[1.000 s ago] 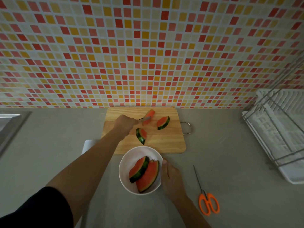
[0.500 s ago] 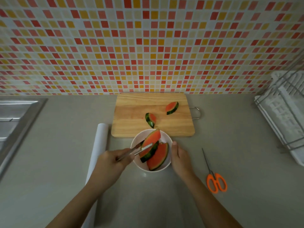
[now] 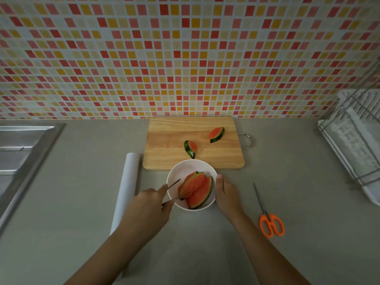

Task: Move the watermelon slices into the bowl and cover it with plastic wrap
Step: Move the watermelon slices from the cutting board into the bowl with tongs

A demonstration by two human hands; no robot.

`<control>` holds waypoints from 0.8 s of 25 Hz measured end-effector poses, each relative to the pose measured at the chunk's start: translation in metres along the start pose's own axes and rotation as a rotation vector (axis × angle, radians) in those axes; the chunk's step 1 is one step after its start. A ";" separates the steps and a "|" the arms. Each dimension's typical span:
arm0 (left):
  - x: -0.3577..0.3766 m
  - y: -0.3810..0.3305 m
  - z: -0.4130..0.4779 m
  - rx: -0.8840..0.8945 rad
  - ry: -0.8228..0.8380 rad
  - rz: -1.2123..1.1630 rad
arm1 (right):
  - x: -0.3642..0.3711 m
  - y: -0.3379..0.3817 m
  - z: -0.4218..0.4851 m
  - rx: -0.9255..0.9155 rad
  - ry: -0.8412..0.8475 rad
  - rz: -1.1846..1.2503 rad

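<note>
Left hand: the left hand (image 3: pixel 150 204) grips thin metal tongs (image 3: pixel 174 183), whose two arms are spread and reach over the left rim of the bowl to the fruit.
Right hand: the right hand (image 3: pixel 226 194) holds the bowl by its right wall, thumb up at the rim.
Bowl: a white bowl (image 3: pixel 185 164) stands on the bench between both hands, just in front of the board.
Slices in bowl: the watermelon slices (image 3: pixel 197 190), probably three, lean on one another. Their long axes run from near left to far right, and the outermost rind faces right.
Roll: a white roll of wrap (image 3: pixel 127 186) lies left of the bowl, pointing near to far.
Scissors: orange-handled scissors (image 3: pixel 271 223) lie to the right, blades pointing away.
Board: a wooden board (image 3: pixel 168 145) has its wire handle on the right.
Near slice (image 3: pixel 191 149): long axis far left to near right, rind on the left.
Far slice (image 3: pixel 217 134): long axis near left to far right, rind to the right.
Bench: grey bench (image 3: pixel 298 161), with a steel sink (image 3: pixel 20 149) at left and a white dish rack (image 3: pixel 353 145) at right.
Wall: a mosaic wall (image 3: pixel 185 58) of red, orange and cream tiles.
</note>
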State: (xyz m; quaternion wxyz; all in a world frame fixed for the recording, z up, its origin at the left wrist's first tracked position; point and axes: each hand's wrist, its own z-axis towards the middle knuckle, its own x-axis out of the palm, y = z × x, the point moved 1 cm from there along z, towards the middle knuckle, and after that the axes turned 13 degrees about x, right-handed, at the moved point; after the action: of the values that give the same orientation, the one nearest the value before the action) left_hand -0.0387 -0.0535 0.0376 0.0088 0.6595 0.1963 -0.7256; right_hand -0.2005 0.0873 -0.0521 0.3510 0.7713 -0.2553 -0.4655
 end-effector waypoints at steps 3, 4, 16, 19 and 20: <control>-0.006 -0.002 -0.004 -0.030 0.064 -0.082 | 0.000 -0.001 0.000 0.010 0.005 0.002; -0.008 -0.004 -0.002 -0.064 0.089 -0.168 | 0.000 -0.001 0.000 0.017 0.008 0.003; 0.000 0.017 0.024 -0.484 0.224 -0.703 | -0.001 -0.002 0.002 0.022 0.004 -0.034; 0.003 0.007 0.027 -0.378 0.199 -0.510 | -0.001 -0.003 0.000 0.016 -0.002 -0.003; 0.002 0.004 0.028 -0.398 0.201 -0.537 | 0.000 -0.003 0.000 0.016 -0.002 0.004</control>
State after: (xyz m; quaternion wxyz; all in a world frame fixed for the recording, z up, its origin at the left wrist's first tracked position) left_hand -0.0645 -0.0651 0.0356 -0.0735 0.6377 0.5004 -0.5810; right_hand -0.2008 0.0891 -0.0543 0.3455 0.7732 -0.2608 -0.4634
